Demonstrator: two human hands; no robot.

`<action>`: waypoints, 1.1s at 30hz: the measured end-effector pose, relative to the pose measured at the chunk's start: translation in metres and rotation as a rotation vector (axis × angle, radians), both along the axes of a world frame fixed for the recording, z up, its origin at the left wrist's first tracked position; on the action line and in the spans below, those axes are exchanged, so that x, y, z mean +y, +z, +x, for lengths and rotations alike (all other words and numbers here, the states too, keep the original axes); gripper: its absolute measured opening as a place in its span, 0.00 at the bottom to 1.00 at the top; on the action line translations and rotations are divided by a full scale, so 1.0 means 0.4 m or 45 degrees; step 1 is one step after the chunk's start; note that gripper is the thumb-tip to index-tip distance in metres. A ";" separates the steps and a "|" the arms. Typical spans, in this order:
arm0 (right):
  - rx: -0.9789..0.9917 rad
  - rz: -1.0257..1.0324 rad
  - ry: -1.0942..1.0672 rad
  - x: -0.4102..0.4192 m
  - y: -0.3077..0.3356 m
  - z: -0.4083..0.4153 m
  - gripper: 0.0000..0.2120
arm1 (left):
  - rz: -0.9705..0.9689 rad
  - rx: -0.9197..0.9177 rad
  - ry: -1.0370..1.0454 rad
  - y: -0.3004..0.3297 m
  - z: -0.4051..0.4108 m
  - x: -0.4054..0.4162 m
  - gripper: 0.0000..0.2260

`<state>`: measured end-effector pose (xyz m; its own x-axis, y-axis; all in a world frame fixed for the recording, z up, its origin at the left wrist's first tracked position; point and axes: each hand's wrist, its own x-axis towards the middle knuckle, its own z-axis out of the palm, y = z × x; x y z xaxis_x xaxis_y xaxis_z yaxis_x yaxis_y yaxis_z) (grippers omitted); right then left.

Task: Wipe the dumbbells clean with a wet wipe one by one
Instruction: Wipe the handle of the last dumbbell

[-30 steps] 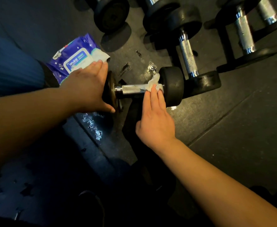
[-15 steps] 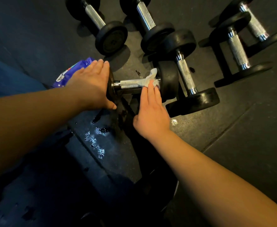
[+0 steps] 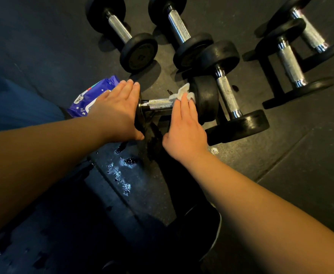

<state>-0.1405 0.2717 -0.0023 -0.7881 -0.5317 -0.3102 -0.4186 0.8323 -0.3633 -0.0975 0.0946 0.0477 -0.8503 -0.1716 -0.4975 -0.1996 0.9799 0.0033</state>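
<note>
While the spread left hand (image 3: 115,111) is bracing the black-ended chrome-handled dumbbell (image 3: 205,99), the flat-fingered right hand (image 3: 183,127) is pressing the crumpled white wet wipe (image 3: 180,93); advisable: rotating the handle, covering all knurling.

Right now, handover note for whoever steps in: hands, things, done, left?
Left hand: flat, straight fingers against the near dumbbell's left plate, steadying it.
Right hand: straight fingers press the wet wipe onto the handle by the right plate.
Wipes pack lies on the floor behind the left hand.
Done: handle wipe under way.
Left: finish this one; five other dumbbells lie beyond, cleaned or not I cannot tell.
</note>
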 end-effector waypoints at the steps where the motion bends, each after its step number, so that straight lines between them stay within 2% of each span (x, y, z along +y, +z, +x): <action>1: -0.022 0.010 -0.008 -0.008 0.005 -0.013 0.45 | -0.005 0.004 -0.006 0.001 0.004 0.003 0.62; 6: -0.104 0.061 -0.044 -0.030 0.028 -0.056 0.41 | -0.054 0.035 -0.059 0.005 0.037 0.016 0.61; 13: -0.031 0.010 0.033 0.007 0.018 0.007 0.43 | 0.011 0.005 0.016 0.015 0.015 0.020 0.60; 19: -0.014 -0.039 0.138 -0.026 0.015 0.024 0.45 | -0.023 0.056 -0.022 0.014 0.049 0.028 0.60; 24: 0.020 0.011 -0.018 0.008 0.009 0.003 0.41 | -0.034 0.062 -0.023 0.012 0.055 0.036 0.60; 30: -0.014 -0.023 0.207 -0.019 0.018 0.056 0.44 | -0.074 0.097 -0.062 0.015 0.088 0.051 0.59; 33: -0.009 -0.025 0.082 -0.001 0.014 0.037 0.44 | -0.061 0.096 -0.051 0.012 0.087 0.050 0.59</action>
